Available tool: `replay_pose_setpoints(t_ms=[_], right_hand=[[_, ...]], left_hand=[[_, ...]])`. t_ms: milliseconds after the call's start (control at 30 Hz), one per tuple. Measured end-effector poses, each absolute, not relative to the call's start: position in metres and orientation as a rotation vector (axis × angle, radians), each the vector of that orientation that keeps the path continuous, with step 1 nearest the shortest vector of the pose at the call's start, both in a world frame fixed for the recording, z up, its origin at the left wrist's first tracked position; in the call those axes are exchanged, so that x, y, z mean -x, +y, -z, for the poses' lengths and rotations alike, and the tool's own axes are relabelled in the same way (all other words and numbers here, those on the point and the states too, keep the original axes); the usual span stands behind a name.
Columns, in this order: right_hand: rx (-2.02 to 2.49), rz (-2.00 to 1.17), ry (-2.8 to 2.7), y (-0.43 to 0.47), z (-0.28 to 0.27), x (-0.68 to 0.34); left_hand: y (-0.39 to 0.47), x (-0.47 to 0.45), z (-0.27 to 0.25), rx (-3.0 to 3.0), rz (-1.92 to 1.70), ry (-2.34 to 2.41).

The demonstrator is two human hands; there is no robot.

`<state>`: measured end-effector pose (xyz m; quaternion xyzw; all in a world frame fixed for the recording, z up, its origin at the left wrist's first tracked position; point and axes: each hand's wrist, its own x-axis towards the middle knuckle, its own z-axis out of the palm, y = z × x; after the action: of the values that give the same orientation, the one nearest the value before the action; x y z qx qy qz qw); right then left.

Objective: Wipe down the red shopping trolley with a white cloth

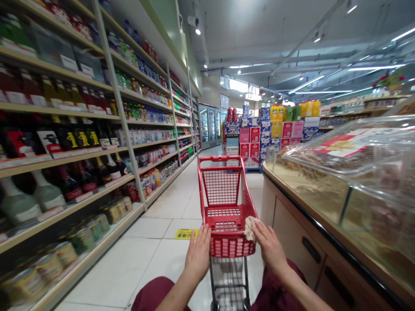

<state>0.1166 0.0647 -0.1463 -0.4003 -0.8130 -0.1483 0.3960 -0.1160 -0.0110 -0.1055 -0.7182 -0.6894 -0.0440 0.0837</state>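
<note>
A red plastic shopping cart [223,172] on a dark metal frame stands straight in front of me, between my knees. My left hand [198,250] rests flat against the left side of its basket, fingers stretched out and holding nothing. On the opposite side, my right hand [267,242] presses a crumpled off-white cloth [250,227] onto the basket's near right corner. The cloth partly covers the red rim there. Nothing lies inside the basket.
Tall shelves [145,119] with bottles and cans line the left side. A wooden counter with a clear cover [350,155] runs close on the right. Stacked boxes [249,142] stand farther down the aisle. A yellow sticker [185,234] marks the tiled floor.
</note>
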Motion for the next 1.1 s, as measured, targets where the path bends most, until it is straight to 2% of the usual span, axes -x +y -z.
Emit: replay_pose_setpoints(t_ms=[200, 300, 433, 533, 667, 800, 933, 1100], right_hand=[[0.829, 0.342, -2.126, 0.056, 0.149, -0.058], [0.940, 0.317, -2.125, 0.059, 0.145, -0.061], [1.121, 0.259, -2.067, 0.055, 0.142, -0.079], [0.968, 0.173, -2.186, 0.045, 0.141, -0.081], [1.034, 0.081, -2.116, 0.047, 0.143, -0.108], [1.195, 0.012, -1.975, 0.069, 0.144, -0.130], [1.149, -0.050, -1.986, 0.083, 0.135, -0.123], [1.152, -0.120, -1.968, 0.076, 0.131, -0.108]], left_hand=[[-0.011, 0.118, 0.110, 2.134, 0.121, -2.065], [-0.014, 0.117, 0.103, 2.132, 0.116, -2.086], [-0.011, 0.086, 0.083, 2.133, 0.387, -2.090], [0.001, 0.051, 0.071, 2.290, 0.611, -1.998], [0.019, 0.018, 0.081, 2.252, 0.736, -2.037], [0.032, 0.016, 0.097, 2.291, 0.660, -1.852], [0.035, 0.061, 0.098, 2.423, 0.464, -1.646], [0.030, 0.093, 0.100, 2.252, 0.389, -1.789]])
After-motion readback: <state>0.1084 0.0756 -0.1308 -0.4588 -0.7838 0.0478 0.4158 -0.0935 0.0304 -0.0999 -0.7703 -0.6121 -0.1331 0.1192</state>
